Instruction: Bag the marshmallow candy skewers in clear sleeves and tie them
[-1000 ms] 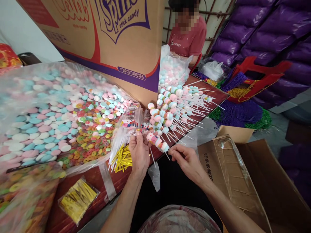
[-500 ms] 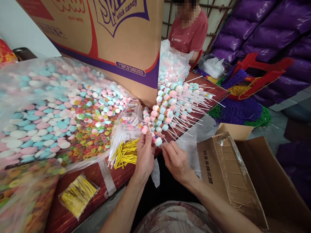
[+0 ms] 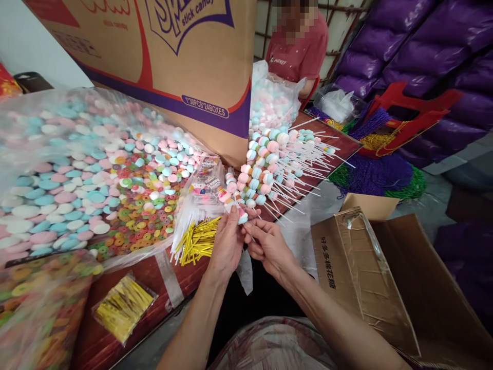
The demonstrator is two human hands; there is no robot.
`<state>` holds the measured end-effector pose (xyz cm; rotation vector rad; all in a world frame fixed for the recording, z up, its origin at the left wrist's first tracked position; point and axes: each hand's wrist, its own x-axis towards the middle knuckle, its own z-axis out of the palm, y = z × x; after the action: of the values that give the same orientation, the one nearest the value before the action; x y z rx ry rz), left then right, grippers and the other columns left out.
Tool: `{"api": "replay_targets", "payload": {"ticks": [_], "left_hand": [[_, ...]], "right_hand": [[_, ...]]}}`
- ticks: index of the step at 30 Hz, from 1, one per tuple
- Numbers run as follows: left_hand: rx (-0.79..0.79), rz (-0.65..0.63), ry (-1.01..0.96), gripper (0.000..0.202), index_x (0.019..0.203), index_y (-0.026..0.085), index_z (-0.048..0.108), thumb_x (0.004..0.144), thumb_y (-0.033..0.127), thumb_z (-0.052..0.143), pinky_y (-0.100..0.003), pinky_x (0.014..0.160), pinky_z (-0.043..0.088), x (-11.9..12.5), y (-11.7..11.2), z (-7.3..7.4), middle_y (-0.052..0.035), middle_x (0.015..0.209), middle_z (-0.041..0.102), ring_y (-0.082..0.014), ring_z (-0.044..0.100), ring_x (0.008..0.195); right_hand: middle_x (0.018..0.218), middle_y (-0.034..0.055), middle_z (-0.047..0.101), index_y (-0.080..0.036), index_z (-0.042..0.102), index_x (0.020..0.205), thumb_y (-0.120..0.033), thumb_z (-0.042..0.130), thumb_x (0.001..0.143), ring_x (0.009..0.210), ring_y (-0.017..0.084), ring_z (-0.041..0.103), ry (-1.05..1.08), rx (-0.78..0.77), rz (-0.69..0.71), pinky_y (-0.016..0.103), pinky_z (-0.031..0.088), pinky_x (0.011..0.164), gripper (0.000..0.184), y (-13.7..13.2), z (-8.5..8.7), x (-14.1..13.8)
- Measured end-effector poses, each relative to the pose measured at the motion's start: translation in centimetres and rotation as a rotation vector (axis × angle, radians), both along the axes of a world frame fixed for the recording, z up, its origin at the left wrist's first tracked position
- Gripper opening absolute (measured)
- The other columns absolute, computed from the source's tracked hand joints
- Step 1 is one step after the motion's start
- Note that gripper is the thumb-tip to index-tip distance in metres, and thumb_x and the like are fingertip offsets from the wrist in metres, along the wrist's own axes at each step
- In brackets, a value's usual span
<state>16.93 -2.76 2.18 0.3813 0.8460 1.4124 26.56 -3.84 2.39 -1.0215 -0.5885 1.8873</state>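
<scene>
My left hand [image 3: 226, 239] is closed around a marshmallow candy stick [image 3: 242, 216] that seems to be in a clear wrapper. My right hand [image 3: 272, 247] pinches close to the candy's lower end, its fingertips almost meeting my left fingers. What lies in that pinch is too small to make out. Just beyond the hands lies a pile of threaded candy sticks [image 3: 256, 174], their white sticks pointing right. Gold twist ties [image 3: 198, 240] lie left of my left hand, beside a stack of printed clear bags [image 3: 204, 187].
Loose marshmallows [image 3: 63, 198] and gummy rings [image 3: 148, 213] spread over plastic at left. A tall carton [image 3: 185, 67] stands behind them. A packet of gold ties [image 3: 125, 307] lies near the table edge. An open cardboard box [image 3: 356, 277] sits at right. Another person [image 3: 296, 51] sits across.
My right hand has moved left and closer to my left hand, reaching the candy's lower end. The held candy has turned slightly. The whole view has shifted a little.
</scene>
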Motion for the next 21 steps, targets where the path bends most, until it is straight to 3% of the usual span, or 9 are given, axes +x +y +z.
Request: {"api": "replay_targets", "payload": {"ticks": [3, 7, 15, 17, 21], "left_hand": [[-0.020, -0.038, -0.030, 0.034, 0.095, 0.013, 0.071, 0.082, 0.044, 0.072, -0.028, 0.076, 0.058, -0.7, 0.3, 0.1, -0.0139, 0.100, 0.075, -0.0246, 0.072, 0.098], [-0.054, 0.006, -0.094, 0.033, 0.094, 0.015, 0.068, 0.083, 0.045, 0.071, -0.034, 0.083, 0.058, -1.4, 0.8, 0.3, -0.0136, 0.100, 0.075, -0.0261, 0.072, 0.099], [-0.022, -0.022, -0.078, 0.035, 0.096, 0.017, 0.067, 0.084, 0.050, 0.068, -0.031, 0.083, 0.056, -0.6, 0.6, 0.0, -0.0091, 0.095, 0.075, -0.0245, 0.072, 0.101], [0.008, -0.035, -0.053, 0.034, 0.096, 0.017, 0.067, 0.082, 0.048, 0.071, -0.031, 0.084, 0.056, -0.4, 0.4, -0.1, -0.0072, 0.091, 0.075, -0.0237, 0.072, 0.099], [0.038, -0.065, 0.000, 0.031, 0.095, 0.018, 0.068, 0.081, 0.045, 0.073, -0.030, 0.083, 0.056, 0.1, 0.2, -0.4, -0.0060, 0.095, 0.075, -0.0225, 0.072, 0.098]], "right_hand": [[0.052, -0.0048, 0.056, -0.014, 0.062, 0.068, -0.036, 0.080, 0.070, 0.031, -0.001, 0.025, -0.009, 0.007, 0.019, 0.016, 0.011, 0.033, 0.028, -0.1, 0.3, 0.2], [0.051, -0.0041, 0.057, -0.013, 0.063, 0.068, -0.034, 0.081, 0.071, 0.031, -0.001, 0.025, -0.001, -0.022, 0.085, 0.015, 0.010, 0.033, 0.028, -0.5, 0.0, 1.2], [0.053, -0.0096, 0.050, -0.012, 0.061, 0.071, -0.024, 0.085, 0.065, 0.036, -0.003, 0.014, 0.390, -0.251, 0.239, 0.011, 0.012, 0.031, 0.027, 0.0, -0.6, 1.2], [0.052, -0.0093, 0.051, -0.012, 0.061, 0.069, -0.026, 0.086, 0.064, 0.035, -0.003, 0.015, 0.363, -0.238, 0.197, 0.012, 0.012, 0.031, 0.029, 0.1, -0.6, 0.8], [0.048, -0.0067, 0.053, -0.014, 0.061, 0.068, -0.036, 0.079, 0.071, 0.032, 0.000, 0.022, 0.081, -0.054, 0.045, 0.016, 0.013, 0.032, 0.028, 0.1, -0.7, -0.1]]}}
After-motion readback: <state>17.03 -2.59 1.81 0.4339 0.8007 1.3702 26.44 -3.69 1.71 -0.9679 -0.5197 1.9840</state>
